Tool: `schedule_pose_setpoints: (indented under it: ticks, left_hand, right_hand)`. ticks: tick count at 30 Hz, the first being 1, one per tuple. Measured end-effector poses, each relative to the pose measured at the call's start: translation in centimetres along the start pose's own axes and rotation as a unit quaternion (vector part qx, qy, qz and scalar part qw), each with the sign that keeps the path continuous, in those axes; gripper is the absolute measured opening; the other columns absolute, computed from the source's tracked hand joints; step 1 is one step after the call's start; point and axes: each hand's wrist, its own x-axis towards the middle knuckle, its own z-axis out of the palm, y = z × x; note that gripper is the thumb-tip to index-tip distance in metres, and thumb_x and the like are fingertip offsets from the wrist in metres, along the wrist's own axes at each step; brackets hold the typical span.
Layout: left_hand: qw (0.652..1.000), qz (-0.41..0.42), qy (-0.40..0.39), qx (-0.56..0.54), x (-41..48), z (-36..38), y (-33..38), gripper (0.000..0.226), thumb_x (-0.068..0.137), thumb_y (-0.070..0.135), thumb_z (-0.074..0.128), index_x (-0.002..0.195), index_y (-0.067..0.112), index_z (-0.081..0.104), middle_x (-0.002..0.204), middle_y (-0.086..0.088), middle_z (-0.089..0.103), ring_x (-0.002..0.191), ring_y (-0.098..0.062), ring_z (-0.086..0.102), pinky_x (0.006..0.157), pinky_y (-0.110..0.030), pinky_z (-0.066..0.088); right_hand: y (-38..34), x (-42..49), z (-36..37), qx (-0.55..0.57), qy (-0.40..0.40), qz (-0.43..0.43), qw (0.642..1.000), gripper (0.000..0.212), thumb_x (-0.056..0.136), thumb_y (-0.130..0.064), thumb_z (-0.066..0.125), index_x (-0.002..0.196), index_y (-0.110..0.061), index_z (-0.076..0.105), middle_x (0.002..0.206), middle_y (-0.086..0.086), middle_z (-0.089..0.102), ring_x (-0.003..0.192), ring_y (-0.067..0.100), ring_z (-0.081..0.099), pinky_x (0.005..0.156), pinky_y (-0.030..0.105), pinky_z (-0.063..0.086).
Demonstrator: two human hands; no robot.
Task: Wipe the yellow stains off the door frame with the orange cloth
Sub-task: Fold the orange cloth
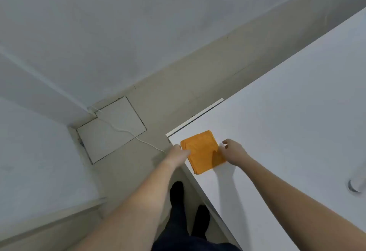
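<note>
1. The orange cloth (pixel 200 149) lies folded into a thick square on the white table (pixel 287 112), at the table's left corner and close to its near edge.
2. The left hand (pixel 177 155) reaches in from the left, over the table's edge. Its fingers lie on the cloth's left side. Whether they pinch the fabric or only rest on it cannot be told.
3. The right hand (pixel 234 149) is at the cloth's right side, above the tabletop. Its fingers are loosely curled with nothing between them, and it casts a shadow on the cloth. Whether it touches the cloth is unclear.
4. Both forearms are bare and stretch in from the near edge of the view.
5. At the table's right edge a small round object (pixel 356 185) stands, too blurred to identify.
6. Below the table, the person's dark feet (pixel 177 191) stand on the beige floor (pixel 178 84).
7. Farther left, a pale rectangular panel (pixel 112 130) is set in the floor, and a thin white cable (pixel 126 131) runs across it toward the table.
8. A grey-white wall (pixel 138 13) fills the far side.
</note>
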Motion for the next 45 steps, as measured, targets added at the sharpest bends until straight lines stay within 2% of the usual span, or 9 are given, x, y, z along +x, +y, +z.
schedule_pose_setpoints:
  ticks: [2, 4, 8, 13, 20, 25, 30, 37, 45]
  left_hand:
    - [1.000, 0.007, 0.001, -0.014, 0.9, 1.0, 0.0, 0.007, 0.107, 0.026, 0.059, 0.107, 0.019, 0.057, 0.103, -0.002, 0.060, 0.086, -0.016, 0.059, 0.072, -0.030, 0.046]
    - [0.998, -0.004, 0.035, -0.050, 2.3, 2.1, -0.5, 0.030, 0.102, 0.019, 0.062, 0.081, 0.024, 0.042, 0.082, 0.000, 0.050, 0.069, -0.015, 0.047, 0.061, -0.029, 0.038]
    - [0.984, -0.050, 0.094, -0.141, 3.8, 3.0, -0.6, 0.033, 0.092, 0.009, 0.063, 0.068, 0.016, 0.042, 0.068, -0.005, 0.049, 0.060, -0.020, 0.046, 0.059, -0.032, 0.038]
    - [0.976, -0.094, 0.083, -0.179, 4.7, 3.9, -0.9, 0.023, 0.094, 0.025, 0.077, 0.104, 0.007, 0.066, 0.092, -0.012, 0.073, 0.078, -0.025, 0.069, 0.082, -0.042, 0.063]
    - [0.990, -0.046, 0.082, -0.109, 5.9, 4.3, -1.5, 0.044, 0.090, 0.017, 0.077, 0.059, 0.020, 0.046, 0.067, -0.005, 0.057, 0.068, -0.025, 0.060, 0.068, -0.037, 0.054]
    - [0.983, -0.015, 0.037, -0.178, 5.3, 4.2, -1.2, 0.021, 0.095, 0.018, 0.065, 0.083, 0.016, 0.049, 0.085, -0.011, 0.056, 0.081, -0.027, 0.059, 0.075, -0.041, 0.052]
    - [0.980, 0.037, 0.006, -0.194, 4.6, 3.4, -1.2, 0.011, 0.099, 0.022, 0.069, 0.103, 0.011, 0.069, 0.112, -0.014, 0.077, 0.107, -0.030, 0.075, 0.103, -0.054, 0.062]
    - [0.961, 0.119, 0.023, -0.248, 1.8, 0.1, 0.4, 0.007, 0.105, 0.019, 0.071, 0.112, 0.022, 0.071, 0.115, -0.006, 0.081, 0.114, -0.026, 0.076, 0.104, -0.047, 0.062]
    - [0.928, 0.223, 0.132, -0.269, -5.4, -4.6, 1.9, 0.032, 0.100, 0.028, 0.079, 0.128, 0.013, 0.071, 0.120, -0.007, 0.080, 0.112, -0.025, 0.077, 0.098, -0.043, 0.064]
  right_hand:
    - [-0.3, 0.3, 0.6, 0.017, 0.002, 0.023, 1.000, 0.045, 0.105, -0.032, 0.050, 0.142, -0.006, 0.052, 0.134, 0.013, 0.062, 0.114, 0.028, 0.061, 0.088, 0.033, 0.048]
    - [-0.3, 0.6, 1.6, 0.016, 0.015, 0.024, 0.999, 0.037, 0.106, -0.027, 0.048, 0.131, -0.001, 0.057, 0.124, 0.016, 0.066, 0.105, 0.028, 0.062, 0.085, 0.035, 0.049]
    - [-0.9, 1.6, 2.3, 0.026, 0.049, 0.047, 0.997, 0.030, 0.106, -0.025, 0.047, 0.124, -0.004, 0.057, 0.103, 0.006, 0.061, 0.090, 0.022, 0.057, 0.076, 0.032, 0.047]
    - [-1.0, 3.2, 2.7, 0.034, 0.038, 0.074, 0.996, 0.027, 0.103, -0.023, 0.050, 0.106, 0.001, 0.062, 0.089, 0.012, 0.065, 0.073, 0.021, 0.057, 0.060, 0.029, 0.044]
    - [-1.2, 4.2, 2.8, 0.042, -0.004, 0.086, 0.995, 0.015, 0.101, -0.023, 0.053, 0.101, -0.008, 0.059, 0.086, 0.003, 0.058, 0.074, 0.016, 0.054, 0.060, 0.024, 0.043]
    - [-0.6, 4.2, 2.2, 0.111, -0.029, 0.091, 0.989, 0.015, 0.098, -0.021, 0.059, 0.104, -0.007, 0.062, 0.096, 0.007, 0.063, 0.081, 0.017, 0.055, 0.064, 0.026, 0.044]
    - [-0.1, 3.2, 1.3, 0.192, -0.024, 0.086, 0.977, 0.021, 0.098, -0.023, 0.064, 0.099, -0.003, 0.066, 0.096, 0.010, 0.065, 0.082, 0.019, 0.056, 0.068, 0.029, 0.045]
    - [-0.7, -0.1, -2.1, 0.357, -0.035, 0.020, 0.933, 0.024, 0.099, -0.028, 0.067, 0.105, -0.004, 0.070, 0.111, 0.014, 0.070, 0.105, 0.031, 0.069, 0.090, 0.045, 0.062]
    - [-4.9, -6.6, -6.7, 0.417, 0.032, -0.153, 0.896, 0.017, 0.091, -0.027, 0.079, 0.102, -0.014, 0.078, 0.111, 0.004, 0.076, 0.107, 0.024, 0.071, 0.083, 0.036, 0.062]
